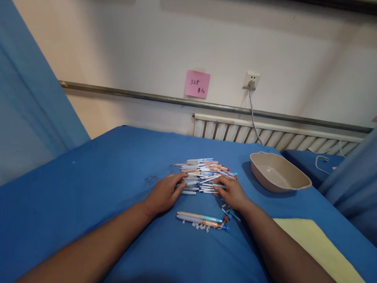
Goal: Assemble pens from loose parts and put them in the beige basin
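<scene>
A pile of pen parts (205, 172), pale barrels, thin white refills and coloured ends, lies on the blue sheet. At its left side my left hand (165, 192) has thumb and fingers closed about the end of a pale pen barrel (192, 189). My right hand (232, 192) pinches a teal pen piece (221, 186) at the right side, beside the white refills (207, 187). Closer to me lie two pens (199, 217), side by side. Small white bits (200, 226) and loose blue, brown and teal pieces (230, 216) are scattered around them.
A beige plastic basin (279, 171) stands to the right on the blue-covered bed (115, 173). A yellow cloth (315, 244) lies near my right forearm. Behind are a radiator (231, 129), a metal rail (137, 96), a plugged socket (251, 80) and a pink note (197, 84). Blue curtains (25, 81) hang at both sides.
</scene>
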Demonstrator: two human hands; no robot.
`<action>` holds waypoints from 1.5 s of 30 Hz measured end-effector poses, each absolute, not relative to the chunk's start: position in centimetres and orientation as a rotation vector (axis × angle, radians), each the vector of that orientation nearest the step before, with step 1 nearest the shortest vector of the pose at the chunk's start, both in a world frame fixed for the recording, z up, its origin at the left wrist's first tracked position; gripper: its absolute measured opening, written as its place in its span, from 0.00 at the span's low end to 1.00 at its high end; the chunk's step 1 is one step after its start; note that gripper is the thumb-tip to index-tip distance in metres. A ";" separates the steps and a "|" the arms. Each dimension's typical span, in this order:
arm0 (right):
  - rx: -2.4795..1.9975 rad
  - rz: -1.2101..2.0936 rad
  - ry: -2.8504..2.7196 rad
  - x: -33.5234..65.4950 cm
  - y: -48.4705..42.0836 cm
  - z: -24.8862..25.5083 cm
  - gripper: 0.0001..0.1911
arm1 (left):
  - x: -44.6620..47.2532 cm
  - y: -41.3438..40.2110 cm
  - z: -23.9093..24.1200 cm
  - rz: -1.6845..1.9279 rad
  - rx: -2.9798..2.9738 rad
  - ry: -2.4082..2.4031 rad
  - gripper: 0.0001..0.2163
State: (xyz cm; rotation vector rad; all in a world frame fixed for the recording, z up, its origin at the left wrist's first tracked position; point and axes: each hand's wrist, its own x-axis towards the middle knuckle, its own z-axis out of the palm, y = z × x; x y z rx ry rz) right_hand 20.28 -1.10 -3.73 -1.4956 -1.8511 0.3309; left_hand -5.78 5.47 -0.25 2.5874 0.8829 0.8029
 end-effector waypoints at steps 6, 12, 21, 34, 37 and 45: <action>-1.436 0.390 -1.807 19.7 -1.3 -3.5 0.04 | -5.4 4.8 -0.2 0.701 2.628 0.758 0.15; -1.334 0.398 -1.862 17.9 -1.7 -3.1 0.04 | -4.3 4.6 -0.1 0.734 2.673 0.700 0.12; -1.478 0.310 -1.897 19.5 -1.4 -3.3 0.05 | -4.8 5.6 -0.3 0.637 2.796 0.780 0.10; -1.387 0.501 -2.371 15.9 -4.6 -0.9 0.11 | -4.9 5.1 -0.2 0.774 2.714 0.713 0.09; -1.446 0.380 -2.381 16.5 -4.2 -0.8 0.10 | -5.0 5.0 -0.2 0.764 2.704 0.705 0.09; -1.447 0.435 -2.168 17.6 -3.0 -1.8 0.06 | -4.6 4.1 0.3 0.716 2.707 0.544 0.09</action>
